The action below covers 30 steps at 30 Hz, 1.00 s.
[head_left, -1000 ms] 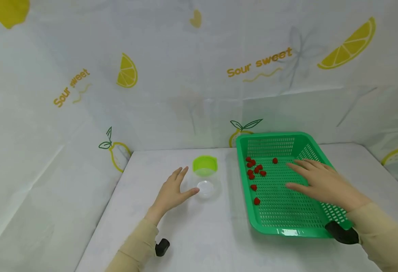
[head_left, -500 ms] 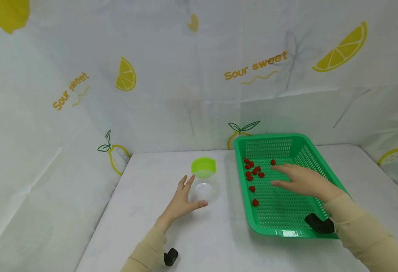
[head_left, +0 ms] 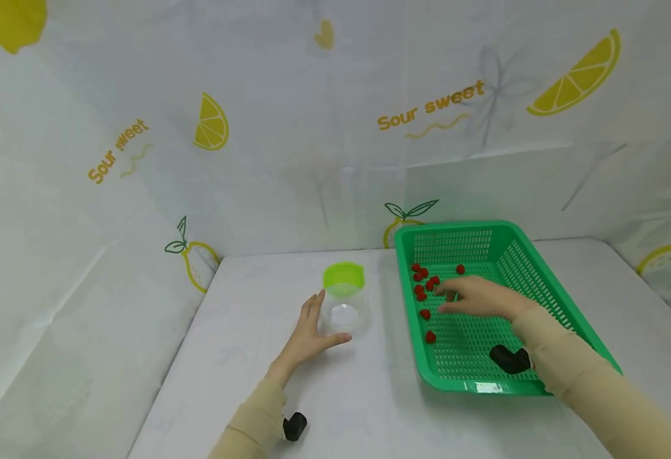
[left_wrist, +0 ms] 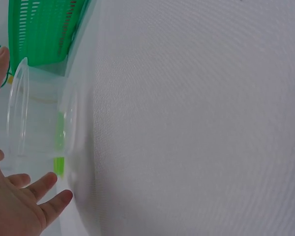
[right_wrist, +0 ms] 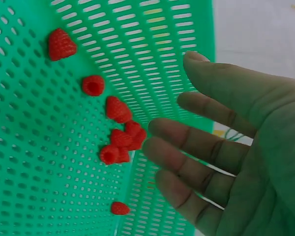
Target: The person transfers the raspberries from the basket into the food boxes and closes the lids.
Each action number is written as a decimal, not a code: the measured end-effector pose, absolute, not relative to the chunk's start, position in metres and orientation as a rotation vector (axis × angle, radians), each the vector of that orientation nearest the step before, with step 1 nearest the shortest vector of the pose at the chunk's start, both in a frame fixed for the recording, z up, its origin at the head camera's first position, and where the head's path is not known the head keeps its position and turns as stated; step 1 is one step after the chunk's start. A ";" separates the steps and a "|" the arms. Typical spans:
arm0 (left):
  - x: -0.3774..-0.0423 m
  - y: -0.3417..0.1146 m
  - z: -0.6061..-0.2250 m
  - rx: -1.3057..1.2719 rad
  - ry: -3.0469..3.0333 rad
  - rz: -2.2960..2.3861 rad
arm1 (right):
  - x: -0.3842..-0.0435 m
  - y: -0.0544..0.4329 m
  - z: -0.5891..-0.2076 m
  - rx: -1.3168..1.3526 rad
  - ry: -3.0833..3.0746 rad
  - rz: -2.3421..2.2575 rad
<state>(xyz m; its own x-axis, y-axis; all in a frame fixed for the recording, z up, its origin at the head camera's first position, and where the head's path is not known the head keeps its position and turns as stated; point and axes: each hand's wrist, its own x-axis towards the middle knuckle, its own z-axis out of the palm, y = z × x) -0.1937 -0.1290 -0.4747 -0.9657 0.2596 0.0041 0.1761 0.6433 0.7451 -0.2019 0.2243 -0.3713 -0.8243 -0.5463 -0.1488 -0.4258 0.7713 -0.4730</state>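
Raspberries (right_wrist: pixel 62 44) lie in the green plastic basket (head_left: pixel 484 386), most of them along its left side. Above them hovers my right hand (head_left: pixel 481 298), its fingers spread and slightly bent with nothing between them; in the right wrist view the fingertips (right_wrist: pixel 155 147) overlap the raspberry cluster. A clear plastic cup (left_wrist: pixel 44 113) stands upright on the table. My left hand (head_left: pixel 306 338) is beside the cup's near left side, thumb and fingers stretched apart around it without gripping. In the left wrist view the cup is between the thumb and the other fingers.
Behind the cup on the table sits a bright green lid-like dish (head_left: pixel 343 278). The white-covered table (head_left: pixel 335 408) meets a lemon-printed cloth wall (head_left: pixel 289 153) at the back. A black wrist camera mount (head_left: pixel 510 360) hangs below the right sleeve, over the basket.
My right hand has moved left and lower across the basket toward the raspberries, its fingers bending a little. My left hand has shifted slightly right and nearer, around the cup.
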 end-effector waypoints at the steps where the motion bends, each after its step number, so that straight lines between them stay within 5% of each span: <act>1: -0.194 -0.129 -0.475 0.363 2.756 1.236 | -0.204 0.223 -0.374 -0.756 2.671 -0.635; 30: -0.200 -0.128 -0.475 0.337 2.782 1.197 | -0.226 0.214 -0.417 -0.642 2.556 -0.712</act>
